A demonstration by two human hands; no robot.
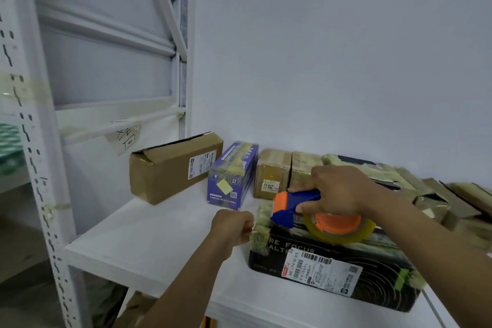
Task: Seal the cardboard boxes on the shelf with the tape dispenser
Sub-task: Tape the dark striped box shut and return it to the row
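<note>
The right hand [338,192] is gripping the one blue-and-orange tape dispenser [298,206] lying atop the black box [332,271] at the front of the white shelf [159,242], while the left hand [231,226] is curling at that box's left end, its hold unclear, and four boxes are sitting behind: one brown box [170,170], one purple box [231,176] and two small taped boxes [271,173].
</note>
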